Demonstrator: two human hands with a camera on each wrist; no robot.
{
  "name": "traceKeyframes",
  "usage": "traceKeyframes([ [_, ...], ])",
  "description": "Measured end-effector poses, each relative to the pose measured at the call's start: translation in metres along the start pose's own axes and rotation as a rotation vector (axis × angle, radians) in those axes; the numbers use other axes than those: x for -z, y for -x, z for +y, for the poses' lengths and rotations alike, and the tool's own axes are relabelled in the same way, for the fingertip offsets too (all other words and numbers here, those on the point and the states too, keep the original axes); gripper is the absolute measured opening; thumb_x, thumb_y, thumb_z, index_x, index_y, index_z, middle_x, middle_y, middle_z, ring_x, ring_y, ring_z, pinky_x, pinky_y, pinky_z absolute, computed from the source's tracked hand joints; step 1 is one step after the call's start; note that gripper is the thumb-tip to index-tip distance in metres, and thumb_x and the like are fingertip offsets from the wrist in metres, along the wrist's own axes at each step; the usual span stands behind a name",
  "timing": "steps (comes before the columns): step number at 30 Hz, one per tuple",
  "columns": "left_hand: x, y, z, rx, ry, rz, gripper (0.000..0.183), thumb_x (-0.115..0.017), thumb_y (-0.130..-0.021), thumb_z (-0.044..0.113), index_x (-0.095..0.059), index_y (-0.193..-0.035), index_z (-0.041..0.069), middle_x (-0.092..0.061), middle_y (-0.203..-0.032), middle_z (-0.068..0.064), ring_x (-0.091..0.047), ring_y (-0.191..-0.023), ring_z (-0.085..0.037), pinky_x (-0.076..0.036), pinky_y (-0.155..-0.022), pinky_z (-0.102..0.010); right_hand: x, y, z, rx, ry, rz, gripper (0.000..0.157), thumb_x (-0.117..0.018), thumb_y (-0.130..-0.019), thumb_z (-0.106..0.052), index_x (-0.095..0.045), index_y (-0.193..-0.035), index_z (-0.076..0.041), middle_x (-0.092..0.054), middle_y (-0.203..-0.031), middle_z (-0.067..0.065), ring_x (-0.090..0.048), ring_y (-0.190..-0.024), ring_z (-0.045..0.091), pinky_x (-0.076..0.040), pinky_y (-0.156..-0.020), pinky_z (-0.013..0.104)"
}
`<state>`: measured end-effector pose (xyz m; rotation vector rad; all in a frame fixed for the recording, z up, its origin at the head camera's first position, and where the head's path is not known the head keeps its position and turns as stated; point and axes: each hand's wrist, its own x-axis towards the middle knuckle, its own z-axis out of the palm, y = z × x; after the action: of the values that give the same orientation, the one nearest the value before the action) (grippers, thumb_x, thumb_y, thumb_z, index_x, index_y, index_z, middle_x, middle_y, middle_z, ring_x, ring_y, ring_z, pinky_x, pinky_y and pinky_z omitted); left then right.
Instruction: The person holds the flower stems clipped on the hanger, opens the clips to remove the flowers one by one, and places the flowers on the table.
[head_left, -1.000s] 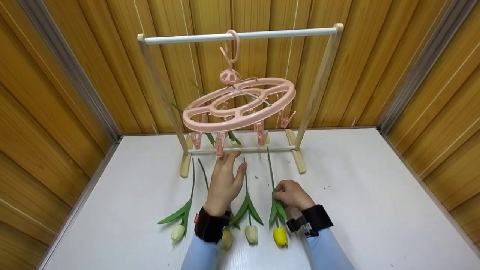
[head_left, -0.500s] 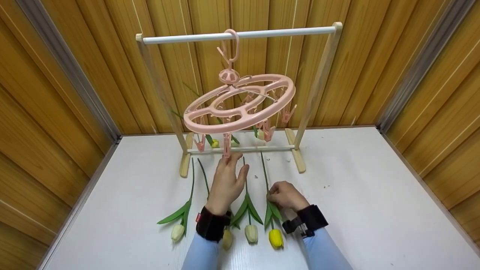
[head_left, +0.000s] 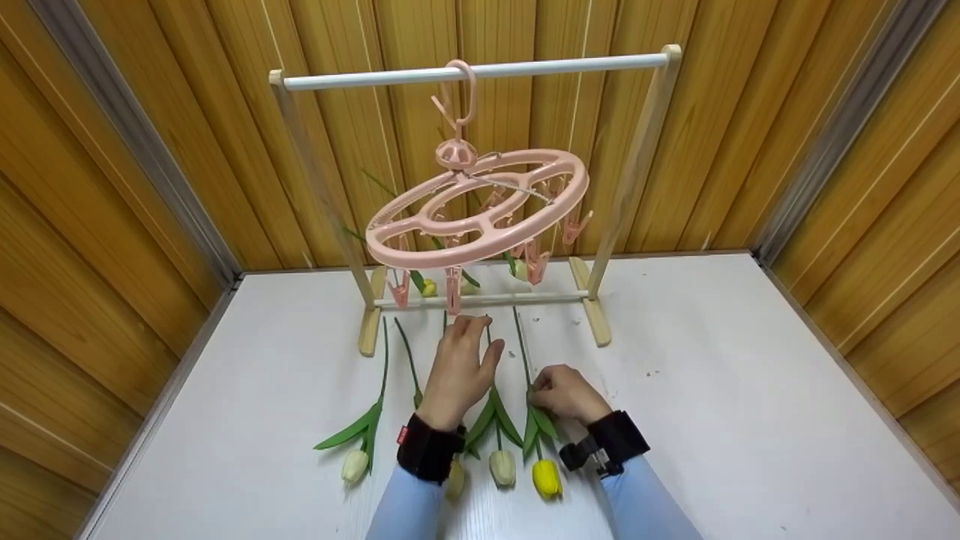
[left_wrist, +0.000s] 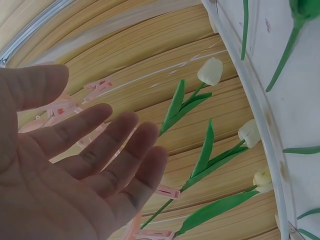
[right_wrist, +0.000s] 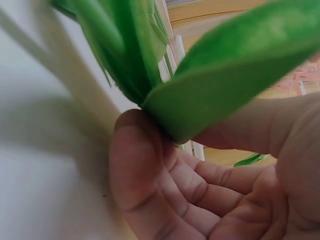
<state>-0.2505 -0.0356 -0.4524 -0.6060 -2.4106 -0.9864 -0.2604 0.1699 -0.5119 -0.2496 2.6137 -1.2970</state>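
My right hand (head_left: 570, 394) pinches the stem of a yellow tulip (head_left: 547, 478) low over the white table; in the right wrist view thumb and fingertips (right_wrist: 135, 160) meet at the base of its green leaves (right_wrist: 220, 85). My left hand (head_left: 461, 371) is held with fingers extended just below a pink clip (head_left: 453, 289) of the round hanger (head_left: 480, 244); its palm (left_wrist: 55, 200) faces the left wrist camera and holds nothing. Under and beside the left forearm lie white tulips (head_left: 502, 469), (head_left: 355, 466) and a partly hidden pale yellow tulip (head_left: 454, 480).
The pink hanger hooks over the white bar (head_left: 555, 67) of a wooden stand (head_left: 637, 172). Behind it, tulips hang head down from clips, among them a white tulip (left_wrist: 210, 71). Wood-look panels (head_left: 97, 247) close the table (head_left: 720, 420) in at the back and sides.
My right hand has slid the yellow tulip to the left. The hanger has turned a little, shifting its clips. My left hand has moved slightly right and drawn away from the front clip.
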Motion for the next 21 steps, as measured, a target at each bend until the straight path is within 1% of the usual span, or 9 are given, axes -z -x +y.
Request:
traceKeyframes([
  [4, -0.0012, -0.0007, -0.0009, 0.007, 0.009, -0.02, 0.031, -0.068, -0.1, 0.013, -0.065, -0.125, -0.004, -0.065, -0.113, -0.021, -0.064, -0.106, -0.04, -0.052, -0.092, -0.052, -0.0012, -0.0009, 0.0009, 0.013, 0.001, 0.01, 0.009, -0.073, -0.084, -0.004, -0.068, -0.088, 0.002, -0.065, -0.075, 0.005, -0.056, -0.059, 0.013, -0.047, -0.054, 0.025],
  [8, -0.0007, -0.001, -0.0002, 0.018, 0.023, -0.031, 0.03, -0.068, -0.1, 0.011, -0.064, -0.125, -0.005, -0.064, -0.113, -0.023, -0.063, -0.106, -0.04, -0.051, -0.092, -0.052, -0.0015, -0.0018, 0.0023, 0.029, 0.028, 0.021, 0.009, -0.074, -0.083, -0.005, -0.068, -0.087, 0.001, -0.064, -0.073, 0.004, -0.055, -0.059, 0.013, -0.046, -0.055, 0.025],
  [14, -0.0001, -0.001, 0.0007, 0.027, 0.029, -0.045, 0.031, -0.067, -0.101, 0.012, -0.064, -0.126, -0.006, -0.064, -0.115, -0.022, -0.063, -0.109, -0.039, -0.05, -0.095, -0.052, -0.0013, -0.0018, 0.0029, 0.028, 0.047, 0.034, 0.009, -0.074, -0.082, -0.004, -0.067, -0.087, 0.0, -0.063, -0.072, 0.005, -0.055, -0.06, 0.013, -0.047, -0.057, 0.027],
  [17, -0.0002, -0.0009, 0.0005, 0.015, 0.021, -0.04, 0.031, -0.067, -0.1, 0.011, -0.064, -0.126, -0.006, -0.064, -0.116, -0.022, -0.063, -0.109, -0.039, -0.05, -0.096, -0.051, -0.0014, -0.0017, 0.0022, 0.016, 0.057, 0.044, 0.009, -0.073, -0.083, -0.003, -0.067, -0.088, 0.0, -0.062, -0.073, 0.005, -0.055, -0.062, 0.014, -0.047, -0.058, 0.027],
  [21, -0.0007, -0.0009, -0.0001, -0.02, 0.004, -0.014, 0.029, -0.068, -0.099, 0.01, -0.065, -0.124, -0.005, -0.064, -0.115, -0.021, -0.064, -0.107, -0.038, -0.051, -0.094, -0.05, -0.0011, -0.0012, 0.0005, -0.013, 0.047, 0.049, 0.009, -0.071, -0.084, -0.002, -0.066, -0.091, 0.001, -0.063, -0.074, 0.006, -0.056, -0.062, 0.014, -0.046, -0.058, 0.026],
])
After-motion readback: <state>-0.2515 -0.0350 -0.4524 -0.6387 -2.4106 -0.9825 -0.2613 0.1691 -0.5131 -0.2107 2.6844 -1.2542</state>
